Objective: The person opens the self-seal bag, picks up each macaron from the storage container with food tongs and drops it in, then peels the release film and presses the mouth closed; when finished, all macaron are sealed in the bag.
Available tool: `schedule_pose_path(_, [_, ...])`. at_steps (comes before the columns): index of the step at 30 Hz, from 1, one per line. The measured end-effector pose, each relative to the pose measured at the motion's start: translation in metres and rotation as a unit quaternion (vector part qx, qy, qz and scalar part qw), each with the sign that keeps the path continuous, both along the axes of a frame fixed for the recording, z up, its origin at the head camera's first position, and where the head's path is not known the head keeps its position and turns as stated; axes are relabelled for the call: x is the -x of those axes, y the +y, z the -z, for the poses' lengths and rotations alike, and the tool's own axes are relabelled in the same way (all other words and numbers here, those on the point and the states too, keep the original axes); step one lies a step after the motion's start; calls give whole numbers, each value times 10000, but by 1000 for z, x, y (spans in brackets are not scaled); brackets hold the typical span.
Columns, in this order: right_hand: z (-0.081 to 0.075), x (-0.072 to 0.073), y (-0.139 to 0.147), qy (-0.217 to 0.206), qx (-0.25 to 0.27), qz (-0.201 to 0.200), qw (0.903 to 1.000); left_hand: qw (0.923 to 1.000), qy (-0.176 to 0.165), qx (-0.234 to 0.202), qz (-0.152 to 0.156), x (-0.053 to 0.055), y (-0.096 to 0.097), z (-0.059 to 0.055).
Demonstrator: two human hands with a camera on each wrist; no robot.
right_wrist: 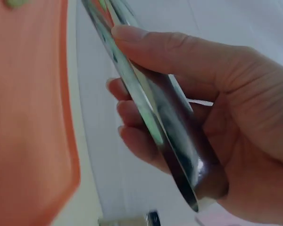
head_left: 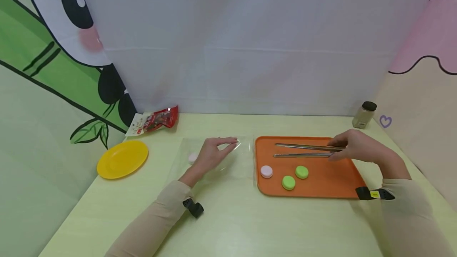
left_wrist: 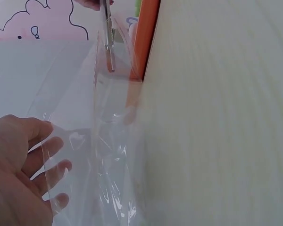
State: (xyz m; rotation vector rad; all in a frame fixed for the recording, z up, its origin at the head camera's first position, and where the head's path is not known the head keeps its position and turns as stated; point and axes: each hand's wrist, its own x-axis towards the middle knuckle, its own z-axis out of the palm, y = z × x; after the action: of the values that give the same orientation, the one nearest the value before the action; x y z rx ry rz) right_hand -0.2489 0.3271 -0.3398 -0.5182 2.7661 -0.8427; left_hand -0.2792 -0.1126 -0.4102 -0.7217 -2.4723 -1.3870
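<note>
My left hand point(head_left: 211, 154) pinches the edge of a clear plastic bag point(left_wrist: 113, 165), with the thumb on one side of the film and the fingers seen through it. A pale macaron point(head_left: 192, 158) shows at the bag's left part, close to my wrist. In my right hand point(head_left: 360, 148) is a pair of metal tongs point(right_wrist: 179, 136), gripped near the bend with its two arms apart. The tongs point left over an orange tray point(head_left: 328, 181). On that tray lie a pale pink macaron point(head_left: 266, 171) and two green macarons point(head_left: 301, 172).
A yellow plate point(head_left: 122, 160) stands at the table's left edge. Behind it lies a red and white snack packet point(head_left: 157, 121) against the back cloth. A jar with a black lid point(head_left: 364, 115) stands at the back right corner, beyond the tray.
</note>
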Motion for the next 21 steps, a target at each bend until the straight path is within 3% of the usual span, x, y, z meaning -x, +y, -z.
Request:
schedule_pose_path(5, [10, -12, 42, 55, 91, -71, 9999, 10000, 67, -9, 72, 1, 1, 2])
schedule_pose_path(10, [22, -15, 69, -245, 325, -376, 9985, 9999, 69, -37, 95, 1, 0, 3])
schedule_pose_path(15, [38, -10, 79, -366, 539, -551, 9964, 9999, -16, -55, 83, 2, -1, 2])
schedule_pose_path(21, [52, -7, 80, -148, 536, -458, 9974, 9999, -61, -37, 98, 2, -1, 2])
